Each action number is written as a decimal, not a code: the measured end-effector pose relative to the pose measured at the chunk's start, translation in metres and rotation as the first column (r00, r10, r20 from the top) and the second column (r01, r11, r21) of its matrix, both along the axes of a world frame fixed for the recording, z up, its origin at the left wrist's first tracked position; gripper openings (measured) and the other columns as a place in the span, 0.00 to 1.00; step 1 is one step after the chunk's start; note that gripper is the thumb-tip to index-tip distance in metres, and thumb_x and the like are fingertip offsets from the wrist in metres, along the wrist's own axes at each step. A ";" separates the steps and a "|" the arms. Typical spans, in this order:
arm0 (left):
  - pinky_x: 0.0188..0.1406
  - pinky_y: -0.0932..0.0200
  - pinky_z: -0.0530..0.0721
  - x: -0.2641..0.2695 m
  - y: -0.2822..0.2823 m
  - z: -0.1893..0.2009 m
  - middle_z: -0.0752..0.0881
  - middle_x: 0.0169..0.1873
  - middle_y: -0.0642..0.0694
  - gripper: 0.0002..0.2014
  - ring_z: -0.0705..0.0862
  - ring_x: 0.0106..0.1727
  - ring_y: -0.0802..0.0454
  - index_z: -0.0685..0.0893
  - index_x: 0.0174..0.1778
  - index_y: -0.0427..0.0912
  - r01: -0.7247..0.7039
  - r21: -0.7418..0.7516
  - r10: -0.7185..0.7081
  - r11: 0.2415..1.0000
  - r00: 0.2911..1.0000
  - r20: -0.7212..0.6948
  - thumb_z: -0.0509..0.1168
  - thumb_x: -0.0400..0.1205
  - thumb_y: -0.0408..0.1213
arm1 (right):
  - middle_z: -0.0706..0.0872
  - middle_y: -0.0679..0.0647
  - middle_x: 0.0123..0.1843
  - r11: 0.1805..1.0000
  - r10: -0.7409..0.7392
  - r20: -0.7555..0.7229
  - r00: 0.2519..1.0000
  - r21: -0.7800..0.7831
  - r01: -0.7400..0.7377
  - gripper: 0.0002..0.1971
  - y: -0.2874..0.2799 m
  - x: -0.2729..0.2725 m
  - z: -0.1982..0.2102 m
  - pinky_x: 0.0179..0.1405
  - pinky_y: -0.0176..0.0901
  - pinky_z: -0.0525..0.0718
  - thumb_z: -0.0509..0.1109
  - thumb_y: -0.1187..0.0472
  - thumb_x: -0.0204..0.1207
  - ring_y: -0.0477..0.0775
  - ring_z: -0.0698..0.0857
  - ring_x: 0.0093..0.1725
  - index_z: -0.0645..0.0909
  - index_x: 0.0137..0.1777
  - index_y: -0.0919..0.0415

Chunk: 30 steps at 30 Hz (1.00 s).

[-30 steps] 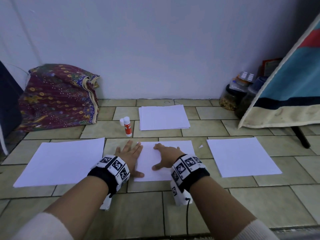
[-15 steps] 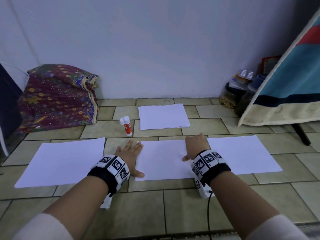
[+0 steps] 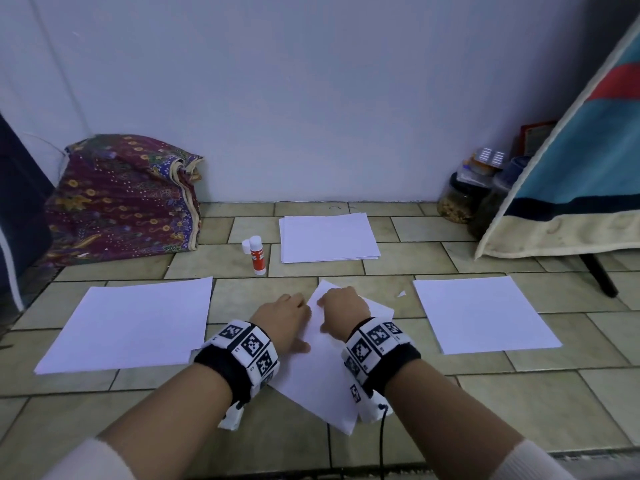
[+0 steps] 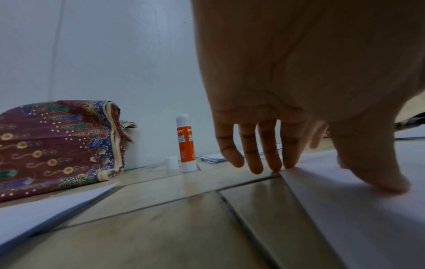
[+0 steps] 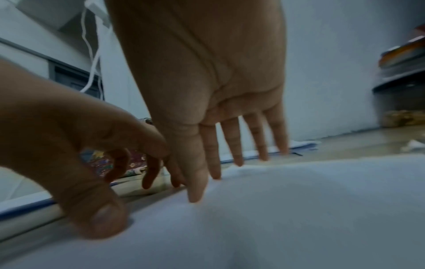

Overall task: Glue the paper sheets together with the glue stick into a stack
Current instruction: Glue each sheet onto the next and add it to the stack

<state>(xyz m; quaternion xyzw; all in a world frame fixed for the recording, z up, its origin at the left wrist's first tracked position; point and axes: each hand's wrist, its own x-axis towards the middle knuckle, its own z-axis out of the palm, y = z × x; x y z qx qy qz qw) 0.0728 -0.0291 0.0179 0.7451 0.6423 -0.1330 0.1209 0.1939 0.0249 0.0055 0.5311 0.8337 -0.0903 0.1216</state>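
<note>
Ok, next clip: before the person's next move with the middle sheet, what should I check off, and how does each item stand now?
1. Both hands on the middle sheet: ok. The left hand and right hand rest on it with fingers extended.
2. Sheet squared with its neighbours: not ok. It lies skewed, unlike the left sheet and right sheet.
3. Glue stick within reach: ok, upright beyond the hands.
4. Stick uncapped: ok, the cap stands beside it.
5. Glue already spread on the sheet: cannot tell.
6. Spare paper stack undisturbed: ok.
</note>
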 end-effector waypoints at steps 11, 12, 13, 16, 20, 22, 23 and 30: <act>0.81 0.37 0.56 -0.005 0.000 -0.020 0.37 0.84 0.39 0.67 0.39 0.85 0.44 0.39 0.84 0.35 -0.143 -0.119 0.144 0.983 0.990 0.002 0.74 0.65 0.66 | 0.74 0.60 0.66 0.981 0.141 -0.070 0.987 -0.127 -0.149 0.26 -0.015 -0.024 -0.004 0.66 0.53 0.74 0.70 0.60 0.74 0.65 0.71 0.70 0.67 0.70 0.65; 0.81 0.36 0.52 -0.005 -0.001 -0.021 0.36 0.84 0.39 0.67 0.37 0.85 0.45 0.36 0.83 0.35 -0.152 -0.149 0.153 0.977 0.988 -0.003 0.73 0.66 0.67 | 0.73 0.59 0.69 0.978 0.152 -0.098 0.983 -0.127 -0.164 0.28 -0.015 -0.023 -0.005 0.67 0.54 0.74 0.71 0.61 0.74 0.63 0.70 0.71 0.66 0.72 0.65; 0.81 0.35 0.50 -0.005 0.000 -0.022 0.36 0.84 0.39 0.66 0.36 0.85 0.45 0.34 0.83 0.36 -0.156 -0.165 0.158 0.974 0.987 -0.003 0.72 0.67 0.67 | 0.71 0.58 0.72 0.976 0.158 -0.132 0.979 -0.126 -0.175 0.32 -0.016 -0.022 -0.005 0.70 0.55 0.74 0.71 0.62 0.74 0.61 0.68 0.74 0.63 0.76 0.65; 0.80 0.32 0.51 -0.006 0.002 -0.025 0.37 0.84 0.41 0.68 0.37 0.85 0.46 0.34 0.83 0.37 -0.146 -0.162 0.140 0.976 0.989 -0.049 0.70 0.66 0.72 | 0.65 0.56 0.79 0.966 0.142 -0.199 0.970 -0.188 -0.180 0.38 -0.019 -0.016 -0.003 0.78 0.60 0.62 0.68 0.62 0.76 0.56 0.64 0.79 0.53 0.82 0.62; 0.79 0.34 0.52 -0.011 0.002 -0.031 0.36 0.84 0.42 0.68 0.38 0.85 0.49 0.35 0.83 0.35 -0.163 -0.147 0.152 0.976 0.985 -0.083 0.66 0.65 0.75 | 0.76 0.56 0.74 0.966 0.010 -0.202 0.979 -0.251 -0.062 0.31 -0.008 0.010 0.009 0.80 0.59 0.56 0.63 0.54 0.80 0.59 0.74 0.74 0.57 0.80 0.55; 0.79 0.34 0.52 -0.010 0.001 -0.032 0.36 0.84 0.42 0.68 0.37 0.85 0.49 0.34 0.83 0.35 -0.167 -0.137 0.157 0.976 0.984 -0.080 0.66 0.65 0.75 | 0.81 0.55 0.68 0.973 -0.045 -0.190 0.981 -0.231 0.000 0.29 -0.001 0.024 0.011 0.77 0.57 0.61 0.63 0.45 0.80 0.59 0.77 0.70 0.61 0.77 0.53; 0.80 0.34 0.51 -0.009 0.001 -0.032 0.36 0.84 0.43 0.68 0.37 0.85 0.49 0.34 0.83 0.35 -0.171 -0.139 0.162 0.975 0.984 -0.076 0.66 0.65 0.75 | 0.82 0.54 0.67 0.974 -0.065 -0.184 0.981 -0.226 0.022 0.30 0.003 0.030 0.010 0.75 0.56 0.64 0.63 0.41 0.79 0.58 0.78 0.68 0.62 0.76 0.54; 0.81 0.35 0.50 -0.012 -0.001 -0.028 0.36 0.84 0.41 0.67 0.38 0.85 0.48 0.35 0.83 0.35 -0.151 -0.139 0.141 0.979 0.987 -0.083 0.66 0.66 0.75 | 0.84 0.56 0.59 0.985 -0.082 -0.119 0.990 -0.161 0.062 0.37 0.015 0.044 0.007 0.61 0.51 0.75 0.76 0.41 0.69 0.59 0.82 0.59 0.64 0.70 0.60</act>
